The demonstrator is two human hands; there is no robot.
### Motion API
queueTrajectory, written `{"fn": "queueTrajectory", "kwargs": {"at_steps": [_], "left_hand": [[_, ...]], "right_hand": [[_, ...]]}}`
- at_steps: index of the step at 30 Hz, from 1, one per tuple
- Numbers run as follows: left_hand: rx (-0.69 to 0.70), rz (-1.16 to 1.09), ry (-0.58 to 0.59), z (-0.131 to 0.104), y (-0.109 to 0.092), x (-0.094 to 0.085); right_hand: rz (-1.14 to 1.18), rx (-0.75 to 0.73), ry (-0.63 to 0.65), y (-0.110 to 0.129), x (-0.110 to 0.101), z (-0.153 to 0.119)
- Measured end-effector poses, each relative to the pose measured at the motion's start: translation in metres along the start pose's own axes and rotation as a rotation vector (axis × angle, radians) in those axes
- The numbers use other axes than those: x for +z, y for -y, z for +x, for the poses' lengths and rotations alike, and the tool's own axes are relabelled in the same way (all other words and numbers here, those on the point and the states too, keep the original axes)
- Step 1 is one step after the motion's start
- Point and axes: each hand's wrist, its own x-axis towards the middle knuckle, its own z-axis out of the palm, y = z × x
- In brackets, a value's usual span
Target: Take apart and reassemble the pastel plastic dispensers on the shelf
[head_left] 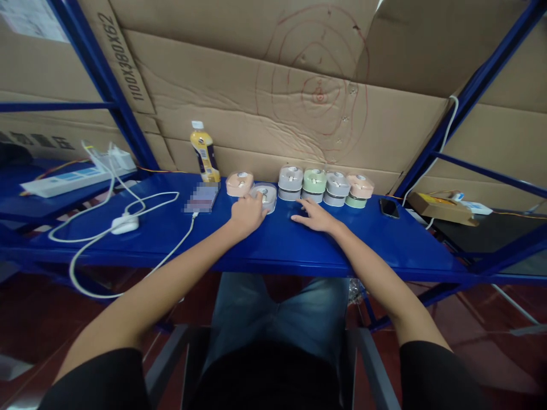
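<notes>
A small grey box with rounded corners and a clear lid [270,195] sits at the middle of the blue table. My left hand [249,214] is closed on its near left side, with the fingers partly hidden. Just behind that hand is a single peach box [237,183] of the same kind. My right hand [315,216] rests open and empty on the table, fingers apart, in front of the stacked boxes. These stand in a row of two-high stacks: a grey one [290,181], a green-topped one [314,182], another grey one [337,187] and a peach-over-green one [360,188].
Left of the boxes stand a yellow drink bottle [205,154] and a blurred-out device [201,198] with a white cable. A white charger [125,224] and power strip [77,181] lie farther left. A black phone [389,208] lies right; cardboard [213,85] backs the table.
</notes>
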Motion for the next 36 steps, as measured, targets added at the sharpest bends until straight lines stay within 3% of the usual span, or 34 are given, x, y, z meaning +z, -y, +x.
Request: {"fn": "queueTrajectory", "kwargs": {"at_steps": [7, 14, 17, 21, 26, 30, 33, 36], "left_hand": [[0.116, -0.059, -0.037, 0.070, 0.008, 0.020], [0.089, -0.081, -0.195, 0.092, 0.044, 0.020], [0.029, -0.038, -0.151, 0.094, 0.059, 0.024], [-0.032, 0.002, -0.034, 0.076, 0.057, 0.029], [-0.056, 0.029, -0.130, 0.001, 0.032, 0.029], [0.159, -0.022, -0.188, -0.052, 0.016, 0.024], [0.417, -0.137, -0.163, -0.054, 0.010, 0.021], [0.558, -0.363, -0.147, -0.029, 0.006, 0.025]], "right_hand": [[-0.053, -0.038, 0.022, 0.002, -0.001, 0.000], [-0.098, -0.053, 0.048, 0.003, -0.003, 0.000], [-0.099, -0.047, 0.054, 0.004, -0.003, -0.001], [-0.092, -0.045, 0.056, 0.003, -0.004, -0.001], [-0.053, -0.033, 0.013, 0.007, -0.005, -0.002], [0.021, -0.164, -0.060, 0.019, -0.007, -0.004], [0.060, -0.311, -0.049, 0.028, -0.005, -0.006], [0.055, -0.334, -0.003, 0.032, -0.003, -0.006]]}}
